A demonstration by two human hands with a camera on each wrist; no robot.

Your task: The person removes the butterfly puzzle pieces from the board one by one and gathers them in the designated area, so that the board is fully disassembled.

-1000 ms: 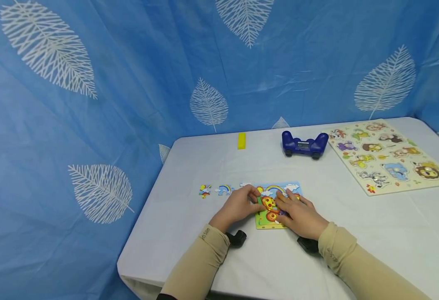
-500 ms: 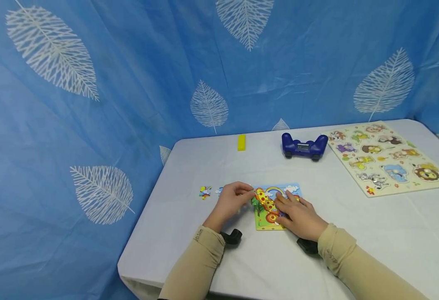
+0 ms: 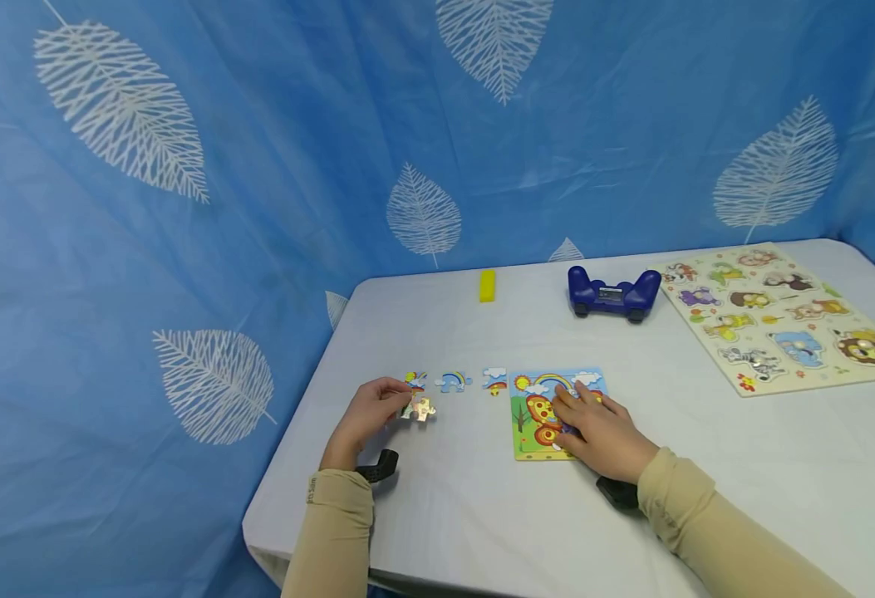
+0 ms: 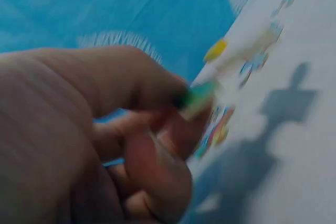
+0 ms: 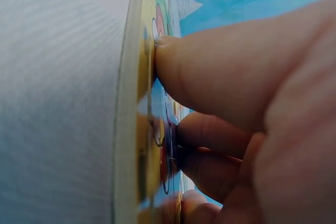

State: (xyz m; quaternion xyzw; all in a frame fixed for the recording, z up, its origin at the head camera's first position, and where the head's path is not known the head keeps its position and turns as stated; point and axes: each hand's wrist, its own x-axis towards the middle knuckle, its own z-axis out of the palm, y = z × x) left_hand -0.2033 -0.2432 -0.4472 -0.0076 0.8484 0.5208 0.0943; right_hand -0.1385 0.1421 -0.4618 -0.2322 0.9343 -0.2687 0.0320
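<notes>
My left hand point(image 3: 366, 415) pinches a jigsaw piece point(image 3: 424, 409) between thumb and fingers, above the table at the left. In the left wrist view this piece is blurred, with a green edge point(image 4: 200, 97), and it casts a shadow on the white cloth. My right hand point(image 3: 597, 432) rests on a jigsaw puzzle board point(image 3: 524, 455) with a butterfly and rainbow picture, hiding its right part. Its thumb point(image 5: 210, 66) and fingertips touch the board's face in the right wrist view. Between the hands lie a rainbow piece point(image 3: 453, 382) and a mushroom piece point(image 3: 494, 382).
A colourful piece point(image 3: 415, 379) lies just beyond my left fingertips. Farther back are a yellow block point(image 3: 487, 286) and a blue game controller point(image 3: 613, 294). A large animal puzzle board point(image 3: 774, 320) lies at the right. Blue leaf-patterned cloth hangs behind the table.
My left hand has lifted the jigsaw piece from the board's left side and carried it left, past the rainbow piece. My right hand has stayed on the board.
</notes>
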